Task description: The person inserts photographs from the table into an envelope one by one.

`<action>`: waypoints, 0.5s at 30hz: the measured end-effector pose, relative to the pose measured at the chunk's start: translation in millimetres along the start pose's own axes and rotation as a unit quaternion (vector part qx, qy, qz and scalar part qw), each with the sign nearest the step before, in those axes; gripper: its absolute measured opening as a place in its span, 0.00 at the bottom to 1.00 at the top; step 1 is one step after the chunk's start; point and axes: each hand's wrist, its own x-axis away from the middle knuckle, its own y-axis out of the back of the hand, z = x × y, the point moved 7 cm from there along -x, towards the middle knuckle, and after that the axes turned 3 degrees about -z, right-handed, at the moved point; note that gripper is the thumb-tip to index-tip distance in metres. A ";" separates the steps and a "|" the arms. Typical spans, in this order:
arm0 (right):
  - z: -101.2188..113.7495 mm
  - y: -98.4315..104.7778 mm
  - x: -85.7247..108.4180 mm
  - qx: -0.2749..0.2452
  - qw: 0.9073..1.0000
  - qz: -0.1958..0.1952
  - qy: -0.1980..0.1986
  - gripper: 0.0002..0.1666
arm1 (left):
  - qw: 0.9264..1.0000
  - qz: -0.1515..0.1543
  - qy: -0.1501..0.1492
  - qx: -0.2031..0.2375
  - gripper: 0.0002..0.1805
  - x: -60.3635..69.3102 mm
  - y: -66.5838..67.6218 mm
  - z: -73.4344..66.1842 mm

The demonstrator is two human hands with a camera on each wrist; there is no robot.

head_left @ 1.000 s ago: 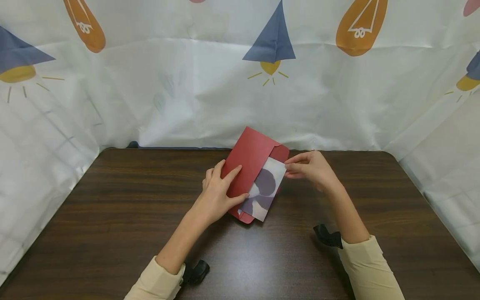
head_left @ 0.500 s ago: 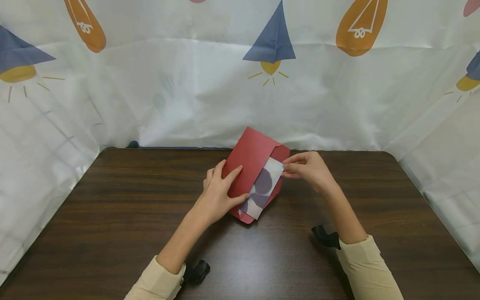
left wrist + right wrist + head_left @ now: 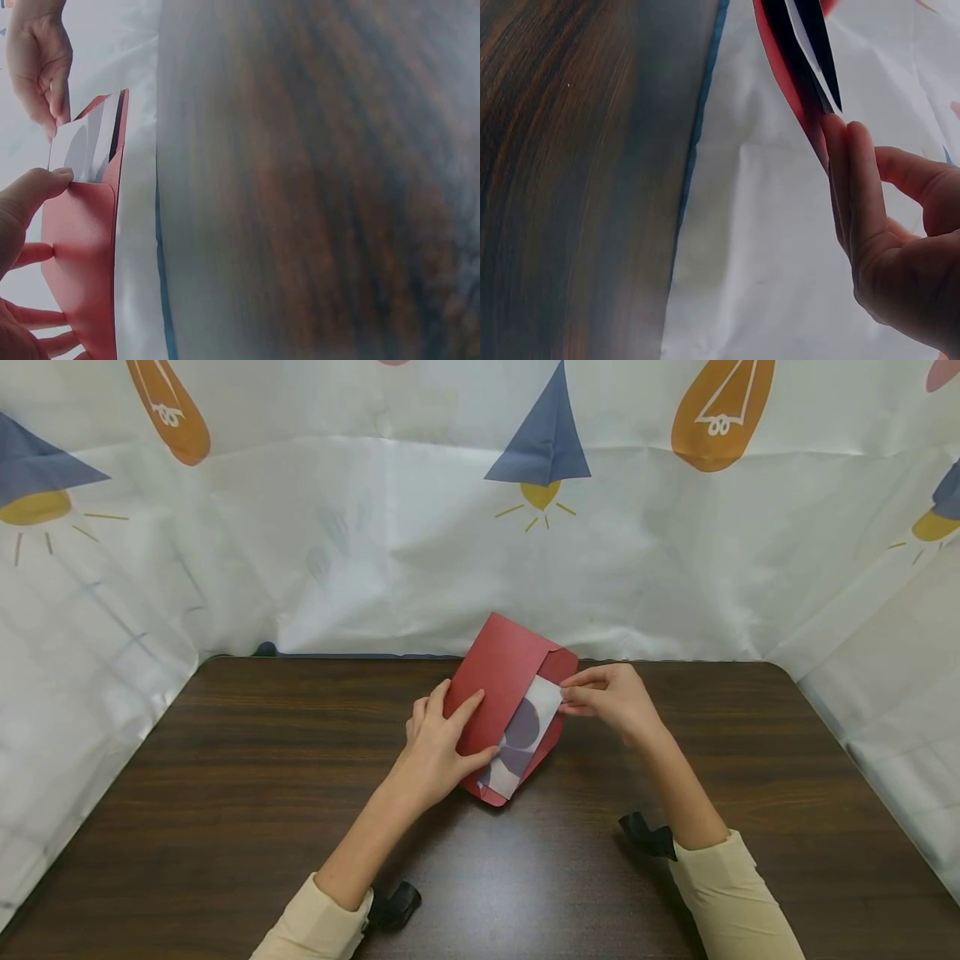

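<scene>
A red envelope (image 3: 497, 672) stands tilted near the table's back edge, its long open side facing right. Part of a white card with purple-grey shapes (image 3: 537, 714) sticks out of that opening. My left hand (image 3: 429, 756) grips the envelope from its left, fingers spread and thumb at the edge of the opening. In the left wrist view that thumb lies where the card (image 3: 69, 154) enters the envelope (image 3: 81, 232). My right hand (image 3: 617, 700) pinches the card's upper right corner. The right wrist view shows this hand (image 3: 900, 247) with fingertips at the card's edge; the card's inner part is hidden.
The dark wooden table (image 3: 225, 810) runs under both arms. A white sheet with lamp prints (image 3: 435, 552) hangs right behind its back edge. Black straps with mounts (image 3: 395, 906) sit at both cuffs.
My right hand has moved slightly left with the card, which has slid further into the envelope. Less of the card shows now. The left hand and envelope have stayed nearly still.
</scene>
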 end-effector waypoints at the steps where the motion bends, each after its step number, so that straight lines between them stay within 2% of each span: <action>1: 0.4 -0.5 0.2 0.000 1.000 -0.002 0.001 0.18 | 1.000 0.001 0.000 -0.001 0.42 0.0 -0.3 -0.3; 15: 1.1 -8.7 1.5 -0.012 1.000 -0.022 0.010 0.16 | 1.000 -0.005 -0.006 -0.006 0.42 1.0 -2.7 -2.7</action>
